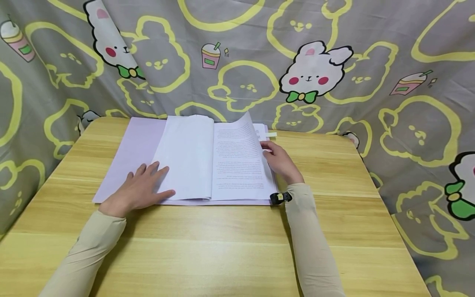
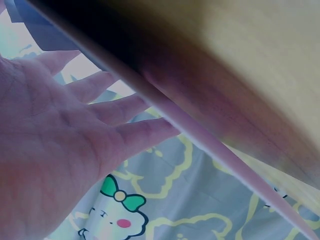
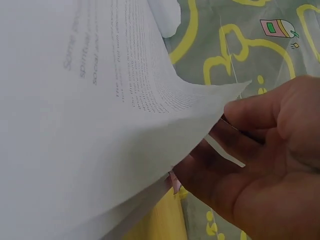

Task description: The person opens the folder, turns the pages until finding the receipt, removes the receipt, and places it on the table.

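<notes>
A lilac folder (image 1: 142, 134) lies open on the wooden table, holding a thick set of white sheets. My left hand (image 1: 139, 189), fingers spread, rests over the blank left-hand sheet (image 1: 189, 156) and the folder's lower left part. In the left wrist view, the fingers of my left hand (image 2: 75, 125) reach past the folder's thin edge (image 2: 195, 140). At the right side, my right hand (image 1: 280, 160) pinches the edge of a printed page (image 1: 239, 161), whose upper corner curls up. The right wrist view shows the thumb of my right hand (image 3: 265, 150) at the page's edge, other fingers behind it.
A pale tab (image 1: 271, 134) sticks out from the sheets at the upper right. Around the wooden table (image 1: 237, 243) hangs a grey curtain (image 1: 245, 45) with cartoon prints, close behind the folder. A black strap device (image 1: 280, 198) sits at the right wrist.
</notes>
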The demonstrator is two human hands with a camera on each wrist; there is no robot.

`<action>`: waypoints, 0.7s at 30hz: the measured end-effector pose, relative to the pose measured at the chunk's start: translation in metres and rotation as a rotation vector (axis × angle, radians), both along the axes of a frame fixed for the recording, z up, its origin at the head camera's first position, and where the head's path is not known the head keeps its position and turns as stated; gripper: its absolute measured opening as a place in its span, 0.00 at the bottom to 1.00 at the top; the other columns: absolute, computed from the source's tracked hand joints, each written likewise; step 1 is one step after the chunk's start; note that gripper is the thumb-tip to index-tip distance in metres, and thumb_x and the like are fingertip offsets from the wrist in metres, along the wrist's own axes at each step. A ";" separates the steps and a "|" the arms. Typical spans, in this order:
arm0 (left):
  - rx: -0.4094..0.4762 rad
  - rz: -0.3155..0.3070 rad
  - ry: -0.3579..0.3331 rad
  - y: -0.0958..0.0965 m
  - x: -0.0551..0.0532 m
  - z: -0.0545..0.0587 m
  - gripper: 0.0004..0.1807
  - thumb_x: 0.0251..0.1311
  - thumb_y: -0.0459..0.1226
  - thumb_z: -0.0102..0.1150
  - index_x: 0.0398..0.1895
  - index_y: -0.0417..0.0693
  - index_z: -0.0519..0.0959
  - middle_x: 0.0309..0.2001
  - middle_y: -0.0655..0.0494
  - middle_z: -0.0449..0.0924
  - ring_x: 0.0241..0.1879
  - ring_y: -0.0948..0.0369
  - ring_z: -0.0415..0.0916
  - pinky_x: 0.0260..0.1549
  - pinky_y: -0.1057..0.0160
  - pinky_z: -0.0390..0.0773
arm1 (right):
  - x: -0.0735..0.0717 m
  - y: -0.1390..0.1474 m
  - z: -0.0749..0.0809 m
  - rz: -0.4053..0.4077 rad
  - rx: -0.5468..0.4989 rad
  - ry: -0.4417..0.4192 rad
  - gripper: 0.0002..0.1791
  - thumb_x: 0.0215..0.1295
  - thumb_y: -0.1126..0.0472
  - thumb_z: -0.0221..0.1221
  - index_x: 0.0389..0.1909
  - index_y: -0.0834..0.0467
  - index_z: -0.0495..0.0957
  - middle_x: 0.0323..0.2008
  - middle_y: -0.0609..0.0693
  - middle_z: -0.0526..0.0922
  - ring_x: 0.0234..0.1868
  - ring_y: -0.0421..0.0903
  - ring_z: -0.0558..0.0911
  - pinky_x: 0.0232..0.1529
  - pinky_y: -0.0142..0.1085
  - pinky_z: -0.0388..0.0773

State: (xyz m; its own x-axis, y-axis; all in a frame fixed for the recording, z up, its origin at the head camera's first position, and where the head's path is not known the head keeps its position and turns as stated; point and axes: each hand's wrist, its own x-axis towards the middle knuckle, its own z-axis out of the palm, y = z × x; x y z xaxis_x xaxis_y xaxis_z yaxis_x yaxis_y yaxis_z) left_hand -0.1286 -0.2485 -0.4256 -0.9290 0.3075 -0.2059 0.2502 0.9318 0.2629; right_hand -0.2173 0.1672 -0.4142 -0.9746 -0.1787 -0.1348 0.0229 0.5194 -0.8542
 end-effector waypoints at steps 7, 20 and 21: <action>-0.003 -0.005 0.011 0.000 0.000 0.000 0.52 0.65 0.71 0.50 0.80 0.44 0.59 0.78 0.30 0.50 0.73 0.23 0.47 0.61 0.18 0.51 | 0.002 0.006 0.004 0.083 -0.095 -0.139 0.24 0.82 0.54 0.46 0.76 0.46 0.66 0.71 0.48 0.70 0.67 0.52 0.71 0.66 0.55 0.69; -0.005 -0.008 0.012 0.000 0.000 -0.002 0.52 0.65 0.71 0.50 0.80 0.44 0.59 0.78 0.30 0.51 0.72 0.23 0.47 0.61 0.18 0.51 | 0.005 -0.001 0.015 0.231 -0.074 -0.209 0.27 0.82 0.52 0.47 0.78 0.40 0.62 0.75 0.49 0.65 0.62 0.54 0.75 0.55 0.47 0.75; -0.005 -0.008 0.011 0.000 0.000 -0.002 0.52 0.65 0.71 0.50 0.80 0.44 0.58 0.78 0.30 0.50 0.72 0.23 0.47 0.61 0.18 0.51 | 0.005 -0.003 0.015 0.232 -0.067 -0.207 0.27 0.82 0.51 0.48 0.78 0.39 0.62 0.75 0.48 0.65 0.61 0.54 0.75 0.56 0.47 0.75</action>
